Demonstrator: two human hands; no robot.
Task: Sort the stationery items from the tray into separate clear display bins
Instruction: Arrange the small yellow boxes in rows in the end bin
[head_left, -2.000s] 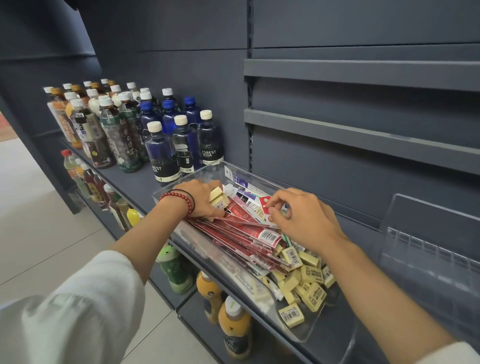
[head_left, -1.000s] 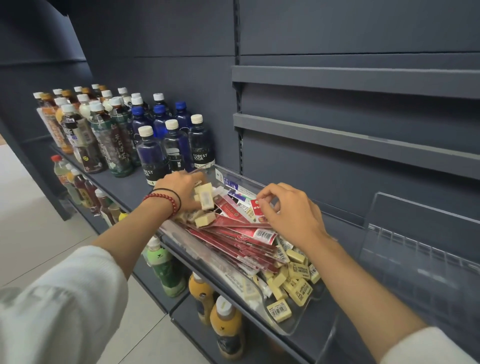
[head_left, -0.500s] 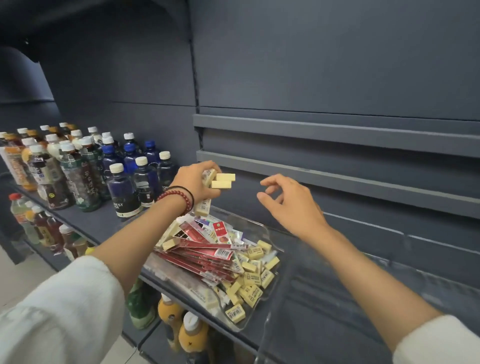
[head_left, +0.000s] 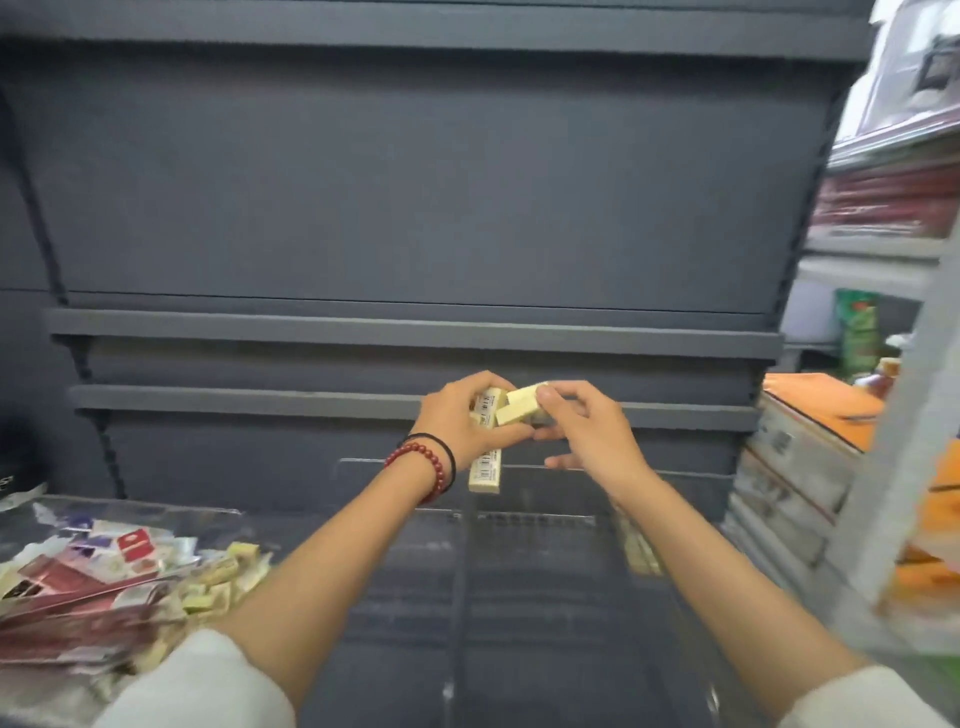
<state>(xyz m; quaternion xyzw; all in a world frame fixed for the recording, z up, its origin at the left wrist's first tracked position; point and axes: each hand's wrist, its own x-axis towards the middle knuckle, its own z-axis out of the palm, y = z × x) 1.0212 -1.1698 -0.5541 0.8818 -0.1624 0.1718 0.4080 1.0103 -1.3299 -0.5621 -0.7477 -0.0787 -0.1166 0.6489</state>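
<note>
the left hand (head_left: 457, 423) is curled around a small bundle of pale yellow erasers (head_left: 488, 404). i can count two in it: one with a barcode label between thumb and fingers, and one long eraser (head_left: 485, 470) that sticks down out of the bottom of the fist. the right hand (head_left: 592, 436) pinches two more erasers, the pair (head_left: 519, 408), between thumb and forefinger, and its other fingers are loosely spread. the pair touches the bundle, so the two hands meet over the erasers. that makes four erasers in the hands, as far as i can tell.

on the left wrist sit two bands, a red bead bracelet (head_left: 415, 462) and a thin black band (head_left: 441, 447).

the hands are above a clear display bin (head_left: 374, 467) with one divider (head_left: 457, 571) down its middle. at the right side of the bin lie a few blurred yellow pieces (head_left: 641, 553); i cannot count them.

at the left stands the tray (head_left: 156, 506), holding red packets (head_left: 67, 577) and many loose erasers (head_left: 218, 577), too blurred to count. behind are two dark shelf rails (head_left: 260, 397), and at the right stacked cartons (head_left: 800, 457).
</note>
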